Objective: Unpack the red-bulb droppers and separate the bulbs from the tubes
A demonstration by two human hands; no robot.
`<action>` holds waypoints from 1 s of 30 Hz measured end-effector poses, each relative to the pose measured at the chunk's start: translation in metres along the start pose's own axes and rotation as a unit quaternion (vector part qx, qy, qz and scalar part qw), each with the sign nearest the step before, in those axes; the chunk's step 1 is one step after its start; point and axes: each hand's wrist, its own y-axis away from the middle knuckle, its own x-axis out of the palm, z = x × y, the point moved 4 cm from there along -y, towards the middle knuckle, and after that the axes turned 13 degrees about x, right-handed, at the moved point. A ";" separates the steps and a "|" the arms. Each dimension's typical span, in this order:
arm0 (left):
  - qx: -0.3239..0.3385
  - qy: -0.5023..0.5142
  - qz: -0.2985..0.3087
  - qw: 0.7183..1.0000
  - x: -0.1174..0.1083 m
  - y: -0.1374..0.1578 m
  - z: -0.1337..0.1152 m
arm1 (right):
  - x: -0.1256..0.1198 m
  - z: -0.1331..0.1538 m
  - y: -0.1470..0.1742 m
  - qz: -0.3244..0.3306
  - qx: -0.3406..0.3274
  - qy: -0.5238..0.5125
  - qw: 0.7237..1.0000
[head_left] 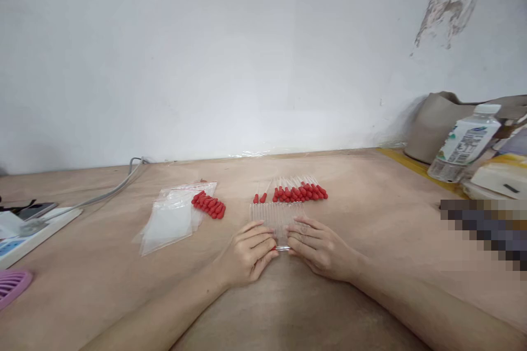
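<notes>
My left hand (251, 252) is closed, its thumb and fingers pinching the red rubber bulb (274, 248) at one end of a dropper. From the other side my right hand (323, 247) is closed around the far end of the dropper's clear tube (282, 248), which lies crosswise between both hands. Under and beyond my fingers a row of clear glass tubes (280, 211) lies side by side on the table. Just behind that row is a group of droppers with red bulbs (302, 192), their thin tubes pointing away. Loose red bulbs (209, 204) sit in a pile left of the tubes.
Clear plastic bags (168, 219) lie under and beside the loose bulbs on the wooden table (123, 285). At left are a power strip (45, 236), its grey cable and a purple slotted item (14, 288). A plastic bottle (465, 142) and a grey-brown container (428, 126) stand at right.
</notes>
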 end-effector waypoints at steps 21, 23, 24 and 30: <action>-0.218 -0.012 -0.074 0.973 -0.016 0.031 0.031 | -0.003 -0.083 0.023 0.047 0.432 -0.018 0.901; -0.238 -0.026 -0.080 0.968 -0.019 0.031 0.033 | 0.000 -0.081 0.022 0.049 0.427 -0.021 0.903; -0.243 -0.029 -0.078 0.966 -0.020 0.031 0.033 | 0.001 -0.080 0.021 0.047 0.422 -0.021 0.905; -0.256 -0.008 -0.060 0.965 -0.018 0.034 0.034 | 0.001 -0.068 0.016 0.045 0.367 -0.003 0.929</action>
